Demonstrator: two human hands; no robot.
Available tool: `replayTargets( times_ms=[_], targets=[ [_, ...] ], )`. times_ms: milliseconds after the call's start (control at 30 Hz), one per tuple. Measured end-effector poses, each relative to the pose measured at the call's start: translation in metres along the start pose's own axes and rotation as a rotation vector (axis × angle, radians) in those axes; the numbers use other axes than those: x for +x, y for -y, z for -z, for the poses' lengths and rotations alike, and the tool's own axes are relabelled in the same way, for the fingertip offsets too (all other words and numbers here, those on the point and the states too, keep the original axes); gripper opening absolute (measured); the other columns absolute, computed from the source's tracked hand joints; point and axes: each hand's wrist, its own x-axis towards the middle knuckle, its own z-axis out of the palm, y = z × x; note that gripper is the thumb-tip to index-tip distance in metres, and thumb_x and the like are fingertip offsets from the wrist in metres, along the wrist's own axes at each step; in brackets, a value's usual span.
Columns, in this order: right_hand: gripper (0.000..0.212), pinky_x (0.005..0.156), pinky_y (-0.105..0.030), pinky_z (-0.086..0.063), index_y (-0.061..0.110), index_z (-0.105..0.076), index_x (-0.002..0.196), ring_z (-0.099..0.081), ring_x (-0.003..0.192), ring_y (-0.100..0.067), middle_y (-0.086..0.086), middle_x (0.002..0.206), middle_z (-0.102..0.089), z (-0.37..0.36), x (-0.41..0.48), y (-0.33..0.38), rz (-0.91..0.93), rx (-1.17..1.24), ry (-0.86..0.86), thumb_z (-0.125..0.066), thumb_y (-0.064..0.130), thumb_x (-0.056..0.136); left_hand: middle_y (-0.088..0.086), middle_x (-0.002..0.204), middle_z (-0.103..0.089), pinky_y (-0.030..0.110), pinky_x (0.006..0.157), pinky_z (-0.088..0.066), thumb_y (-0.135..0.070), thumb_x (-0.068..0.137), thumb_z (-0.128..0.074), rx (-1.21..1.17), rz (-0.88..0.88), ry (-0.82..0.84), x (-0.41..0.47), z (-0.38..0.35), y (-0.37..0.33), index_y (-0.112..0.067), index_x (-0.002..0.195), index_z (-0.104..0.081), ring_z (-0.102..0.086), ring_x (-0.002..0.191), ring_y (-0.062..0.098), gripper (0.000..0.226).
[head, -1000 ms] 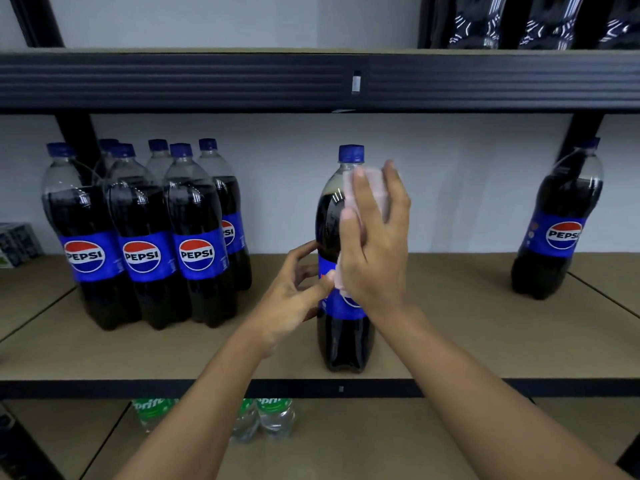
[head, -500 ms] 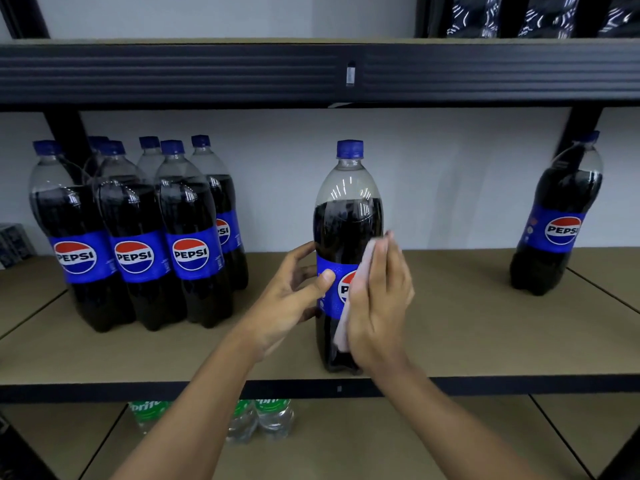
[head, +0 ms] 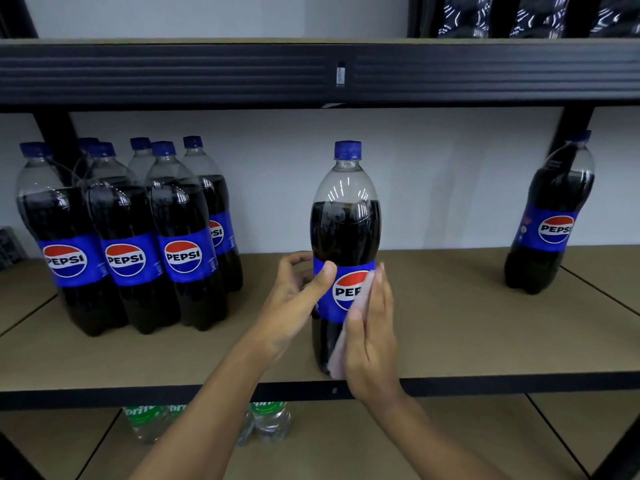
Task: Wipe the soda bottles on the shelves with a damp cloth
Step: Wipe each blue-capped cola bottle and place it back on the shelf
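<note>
Cloth (head: 337, 355) slid lower; bottle (head: 346, 223) upright, cap (head: 347, 149) up.

cloth (head: 341, 356) mostly hiding under right hand (head: 372, 341) | last label letters on centre bottle (head: 346, 230) being covered by that hand | Sprite bottles (head: 272, 420) being cut by shelf edge (head: 104, 393) and left forearm (head: 211, 420) | top-shelf bottles (head: 462, 15) running off the upper edge

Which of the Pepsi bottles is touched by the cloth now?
The lone middle bottle: the left hand grips it, and the right hand presses the cloth against it.
</note>
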Motion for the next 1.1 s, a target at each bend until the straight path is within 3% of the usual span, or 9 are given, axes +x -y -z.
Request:
replayTargets(
  times_ms=[100,233,367,467,567,767,867,1000,1100],
  targets=[
    [0.053,0.126,-0.031,-0.016,0.063,-0.004,0.153,-0.010,0.156,-0.003,0.030,0.166,-0.008,0.004,-0.003,-0.001,-0.092,0.082,0.021,-0.025,0.043,0.108,0.001,0.112,-0.076,0.025,0.082,-0.058,-0.053,0.070,-0.070,-0.035,0.001,-0.006,0.001,-0.003,0.000,-0.025,0.129,-0.043,-0.074,0.106,0.017,0.071],
    [0.049,0.128,-0.035,-0.014,0.047,-0.010,0.155,-0.011,0.156,-0.002,0.024,0.168,-0.013,0.011,0.046,0.031,-0.061,0.146,-0.030,-0.026,0.039,0.109,-0.004,0.112,-0.076,0.018,0.080,-0.056,-0.049,0.074,-0.068,-0.029,-0.007,-0.019,0.007,-0.006,0.002,-0.024,0.127,-0.049,-0.073,0.102,0.006,0.061],
    [0.043,0.125,-0.041,-0.025,0.043,-0.033,0.152,-0.029,0.149,0.001,0.019,0.157,-0.037,0.022,0.114,0.068,-0.065,0.270,-0.078,-0.031,0.034,0.110,-0.010,0.124,-0.072,0.012,0.084,-0.053,-0.064,0.082,-0.054,0.067,0.005,-0.010,0.003,-0.004,0.003,-0.027,0.136,-0.056,-0.068,0.111,-0.002,0.066],
    [0.047,0.122,-0.030,-0.030,0.024,-0.038,0.156,-0.035,0.147,-0.003,0.004,0.158,-0.042,0.018,0.115,0.070,-0.028,0.157,-0.136,-0.037,0.025,0.109,-0.017,0.128,-0.069,0.020,0.099,-0.050,-0.072,0.081,-0.046,0.122,0.010,-0.029,-0.001,-0.005,0.001,-0.032,0.140,-0.052,-0.064,0.114,-0.007,0.072],
    [0.054,0.121,-0.015,-0.018,0.017,-0.017,0.162,-0.017,0.155,-0.005,-0.006,0.167,-0.023,0.005,0.071,0.044,0.088,-0.021,-0.150,-0.031,0.030,0.111,-0.017,0.133,-0.060,0.011,0.087,-0.052,-0.072,0.078,-0.049,0.158,-0.007,-0.048,-0.004,-0.006,-0.003,-0.036,0.143,-0.039,-0.061,0.105,-0.017,0.074],
    [0.055,0.126,-0.034,-0.018,0.042,-0.008,0.161,-0.011,0.157,-0.006,0.023,0.169,-0.010,0.005,-0.013,-0.008,-0.097,0.055,0.044,-0.026,0.044,0.109,-0.011,0.126,-0.063,0.014,0.083,-0.054,-0.060,0.076,-0.068,0.160,-0.060,-0.115,-0.003,-0.013,0.004,-0.037,0.122,-0.044,-0.065,0.106,-0.009,0.056],
    [0.050,0.126,-0.027,-0.016,0.058,-0.011,0.152,-0.013,0.154,0.001,0.040,0.161,-0.013,0.010,0.010,0.010,-0.108,0.144,0.007,-0.026,0.041,0.107,-0.005,0.131,-0.065,0.021,0.094,-0.054,-0.073,0.082,-0.069,0.129,-0.067,-0.138,-0.001,-0.014,0.013,-0.029,0.132,-0.047,-0.066,0.116,-0.001,0.070],
    [0.049,0.126,-0.030,-0.019,0.042,-0.023,0.154,-0.024,0.152,-0.003,0.012,0.165,-0.030,0.017,0.081,0.055,-0.043,0.203,-0.120,-0.029,0.025,0.109,-0.004,0.130,-0.062,0.018,0.096,-0.049,-0.076,0.084,-0.049,0.150,-0.043,-0.133,-0.003,-0.016,0.016,-0.026,0.137,-0.048,-0.062,0.110,-0.010,0.073],
    [0.046,0.123,-0.031,-0.027,0.019,-0.040,0.155,-0.032,0.149,-0.005,0.004,0.159,-0.040,0.019,0.110,0.070,0.002,0.189,-0.139,-0.033,0.014,0.110,-0.004,0.147,-0.051,0.033,0.115,-0.042,-0.094,0.077,-0.040,0.229,-0.021,-0.112,-0.004,-0.014,0.016,-0.025,0.149,-0.046,-0.052,0.133,0.002,0.099]
  ],
)
